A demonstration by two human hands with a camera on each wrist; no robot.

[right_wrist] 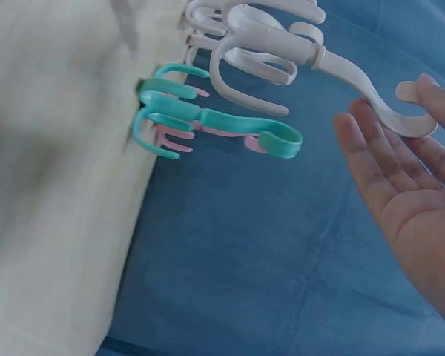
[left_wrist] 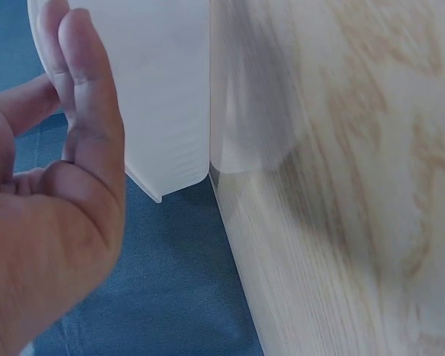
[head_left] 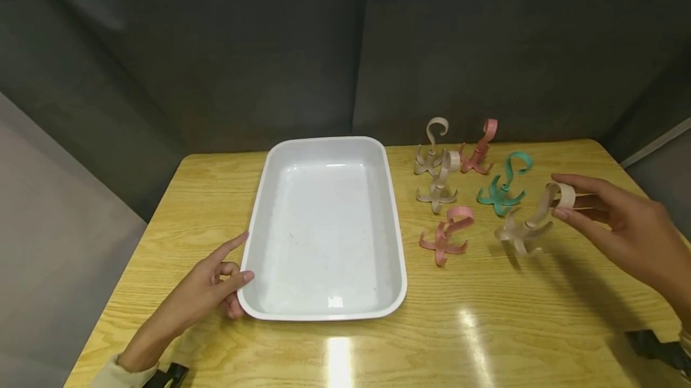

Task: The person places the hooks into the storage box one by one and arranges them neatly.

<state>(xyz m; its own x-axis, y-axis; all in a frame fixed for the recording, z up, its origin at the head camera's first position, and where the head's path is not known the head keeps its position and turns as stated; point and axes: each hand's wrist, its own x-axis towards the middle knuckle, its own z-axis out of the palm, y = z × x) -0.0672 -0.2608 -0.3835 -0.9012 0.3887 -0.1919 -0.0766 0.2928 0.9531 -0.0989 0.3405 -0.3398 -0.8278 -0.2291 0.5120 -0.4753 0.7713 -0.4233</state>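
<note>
In the head view, my right hand (head_left: 626, 223) pinches the curled top of a beige multi-pronged hanging hook (head_left: 536, 215) between thumb and fingers. The hook leans to one side, prongs low over the table, its shadow beneath. The right wrist view shows this hook (right_wrist: 348, 72) with its curl at my fingertips. My left hand (head_left: 202, 292) holds the left side of a white rectangular tray (head_left: 324, 226), thumb over the rim and fingers along the outer wall. Nothing lies in the tray. In the left wrist view, fingers (left_wrist: 89, 81) lie against the tray wall (left_wrist: 167, 96).
Right of the tray stand several similar hooks: a green one (head_left: 506, 187), a front pink one (head_left: 441, 238), a rear pink one (head_left: 479, 148), and two beige ones (head_left: 438, 187), (head_left: 430, 157). Dark cloth (head_left: 270, 46) hangs behind the wooden table (head_left: 459, 340).
</note>
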